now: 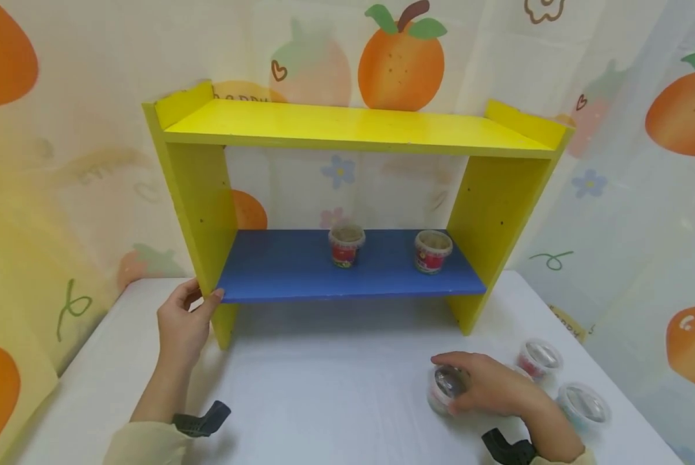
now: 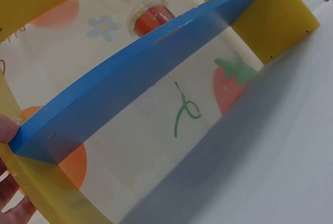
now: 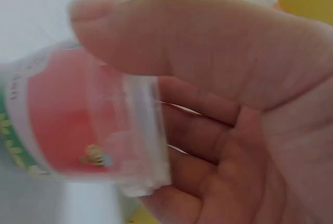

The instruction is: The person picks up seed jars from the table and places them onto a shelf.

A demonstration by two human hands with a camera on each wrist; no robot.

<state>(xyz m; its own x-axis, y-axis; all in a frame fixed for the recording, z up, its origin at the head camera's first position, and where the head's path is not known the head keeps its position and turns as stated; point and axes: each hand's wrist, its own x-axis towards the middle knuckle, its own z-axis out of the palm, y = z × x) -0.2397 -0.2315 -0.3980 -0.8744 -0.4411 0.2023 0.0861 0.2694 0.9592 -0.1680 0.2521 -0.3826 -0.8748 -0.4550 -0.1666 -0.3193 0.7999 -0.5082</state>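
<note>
The right hand (image 1: 493, 384), in the head view, is at the near right of the table (image 1: 324, 374), thumb and fingers bent round a lidded cup (image 1: 438, 392); whether the cup touches the table I cannot tell. Just to its right are two more lidded cups, a far cup (image 1: 539, 358) and a near cup (image 1: 584, 407), with another partly hidden behind the hand. The left hand (image 1: 185, 326) grips the left side of the yellow shelf unit (image 1: 324, 126), its thumb by the front corner of the blue shelf (image 1: 283, 265). On that shelf stand a middle cup (image 1: 345, 252) and a right cup (image 1: 430, 258), upright and apart.

In the left wrist view, the left thumb rests at the end of the blue shelf, the fingers lying outside the yellow side; both shelf cups show beyond the blue edge.

In the right wrist view, the thumb presses one side of the held cup, fingers curled behind its lid end; its red label, slightly blurred, carries a small bee.
</note>
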